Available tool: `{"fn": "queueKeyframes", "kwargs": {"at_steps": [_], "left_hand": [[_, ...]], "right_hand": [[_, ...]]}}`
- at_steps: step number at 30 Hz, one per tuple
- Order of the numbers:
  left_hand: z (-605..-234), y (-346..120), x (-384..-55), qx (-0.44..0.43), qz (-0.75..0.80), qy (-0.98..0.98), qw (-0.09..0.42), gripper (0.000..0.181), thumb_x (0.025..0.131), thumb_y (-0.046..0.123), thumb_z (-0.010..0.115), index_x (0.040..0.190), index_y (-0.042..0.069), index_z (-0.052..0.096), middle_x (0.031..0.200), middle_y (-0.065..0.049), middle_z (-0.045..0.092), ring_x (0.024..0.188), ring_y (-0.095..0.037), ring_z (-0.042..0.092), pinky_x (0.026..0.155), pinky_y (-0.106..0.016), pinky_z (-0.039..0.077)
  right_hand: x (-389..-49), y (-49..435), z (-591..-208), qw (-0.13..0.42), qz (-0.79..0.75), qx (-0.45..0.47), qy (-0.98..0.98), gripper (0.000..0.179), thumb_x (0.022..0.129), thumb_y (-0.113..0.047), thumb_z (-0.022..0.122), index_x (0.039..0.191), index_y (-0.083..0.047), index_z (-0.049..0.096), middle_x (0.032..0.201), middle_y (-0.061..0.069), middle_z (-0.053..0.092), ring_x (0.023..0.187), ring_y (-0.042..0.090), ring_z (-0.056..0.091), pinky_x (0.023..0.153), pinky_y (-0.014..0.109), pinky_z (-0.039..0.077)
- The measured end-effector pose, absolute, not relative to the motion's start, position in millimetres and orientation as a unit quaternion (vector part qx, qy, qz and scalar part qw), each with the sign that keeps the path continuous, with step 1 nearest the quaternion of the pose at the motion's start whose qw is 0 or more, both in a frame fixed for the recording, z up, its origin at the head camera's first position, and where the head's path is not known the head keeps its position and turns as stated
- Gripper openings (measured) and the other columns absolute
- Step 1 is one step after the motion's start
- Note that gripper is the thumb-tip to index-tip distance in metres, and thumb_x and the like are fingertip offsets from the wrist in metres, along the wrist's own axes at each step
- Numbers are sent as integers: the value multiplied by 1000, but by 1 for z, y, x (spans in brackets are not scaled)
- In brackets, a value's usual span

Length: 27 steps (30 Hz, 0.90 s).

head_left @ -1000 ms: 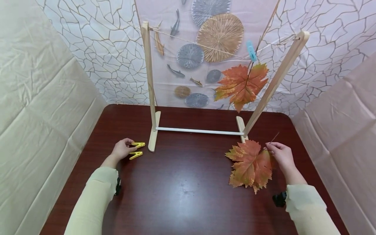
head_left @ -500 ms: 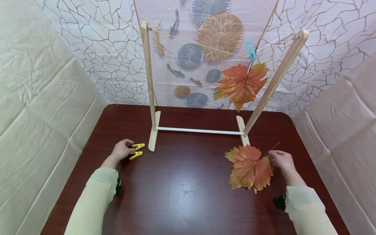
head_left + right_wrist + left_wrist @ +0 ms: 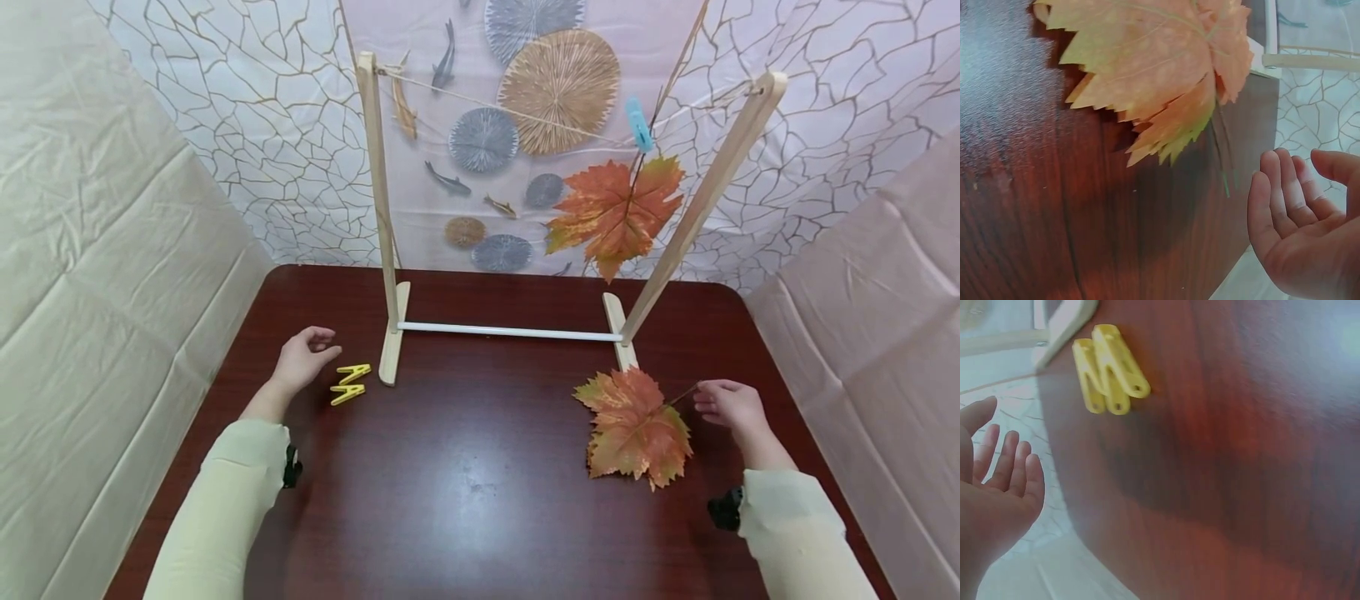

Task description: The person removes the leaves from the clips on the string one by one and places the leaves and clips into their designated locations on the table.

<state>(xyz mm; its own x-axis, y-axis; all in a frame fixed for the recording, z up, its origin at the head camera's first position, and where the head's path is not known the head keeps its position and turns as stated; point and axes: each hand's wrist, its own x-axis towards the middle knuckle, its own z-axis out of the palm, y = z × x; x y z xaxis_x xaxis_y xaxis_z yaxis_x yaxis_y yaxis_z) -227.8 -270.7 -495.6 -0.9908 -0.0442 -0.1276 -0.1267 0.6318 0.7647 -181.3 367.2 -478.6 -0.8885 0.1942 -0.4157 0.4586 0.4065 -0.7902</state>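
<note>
- The left grip [image 3: 303, 362] is empty, its fingers loosely bent, having just come away from the yellow pegs [image 3: 1110, 356] left of the wooden rack [image 3: 381, 192].
- The right grip [image 3: 735, 408], relaxed and holding nothing, has just let go of the orange leaves [image 3: 641, 425] lying on the worktop [image 3: 465, 517] just in front of the rack's right foot.
- Neither is held now, so pegs and leaves both seem set down beside the rack.

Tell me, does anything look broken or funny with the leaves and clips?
Nothing looks broken or spilled. The only lopsided bit is the string, which dips at the light-blue clothespin toward its right end, probably because the orange autumn leaf hangs there. The two yellow clothespins lie side by side on the table.
</note>
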Motion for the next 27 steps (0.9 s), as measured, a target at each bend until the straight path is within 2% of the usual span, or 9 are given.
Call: {"fn": "queueKeyframes", "kwargs": {"at_steps": [5,8,12,15,21,23,27], "left_hand": [[-475,-259,-235,-27,446,894,39,42,92,19,58,126,-3,49,128,-25,52,117,-37,50,98,-48,43],[-460,-253,-239,-7,450,891,49,42,92,20,58,126,-3,48,130,-24,51,119,-38,49,99,-49,43],[-443,-249,-244,13,456,889,52,42,92,22,59,125,-3,49,130,-23,51,119,-37,49,99,-49,43],[-431,-246,-244,25,463,885,39,41,92,21,59,124,-2,50,129,-23,52,117,-36,51,98,-48,43],[-402,-239,-240,52,480,876,16,40,92,20,59,125,0,50,128,-21,54,115,-32,54,97,-42,44],[-392,-236,-239,64,481,874,15,41,92,21,59,126,0,50,128,-20,55,116,-31,54,97,-40,44],[-373,-228,-240,89,477,874,11,41,92,21,60,126,2,50,127,-18,56,114,-28,54,96,-36,44]], "right_hand": [[-184,364,-469,123,-522,187,823,41,98,-23,42,121,10,50,71,-17,62,67,-1,63,67,25,56],[-186,362,-463,118,-533,174,819,26,98,-25,43,108,-7,59,72,-18,62,69,-2,63,67,22,56],[-188,360,-456,109,-550,155,813,17,98,-25,44,89,-25,59,72,-18,63,69,-2,63,66,21,55],[-188,359,-450,95,-549,148,817,16,98,-26,44,90,-24,58,72,-20,62,69,-2,62,65,20,55],[-188,356,-441,82,-532,141,831,23,97,-30,46,104,-11,57,73,-21,60,70,-3,62,65,20,55],[-188,355,-438,82,-536,139,828,19,97,-30,47,101,-15,58,72,-21,60,70,-3,62,65,20,55],[-189,354,-432,79,-563,128,812,15,97,-28,48,87,-30,59,72,-22,62,69,-3,62,64,18,55]]}}
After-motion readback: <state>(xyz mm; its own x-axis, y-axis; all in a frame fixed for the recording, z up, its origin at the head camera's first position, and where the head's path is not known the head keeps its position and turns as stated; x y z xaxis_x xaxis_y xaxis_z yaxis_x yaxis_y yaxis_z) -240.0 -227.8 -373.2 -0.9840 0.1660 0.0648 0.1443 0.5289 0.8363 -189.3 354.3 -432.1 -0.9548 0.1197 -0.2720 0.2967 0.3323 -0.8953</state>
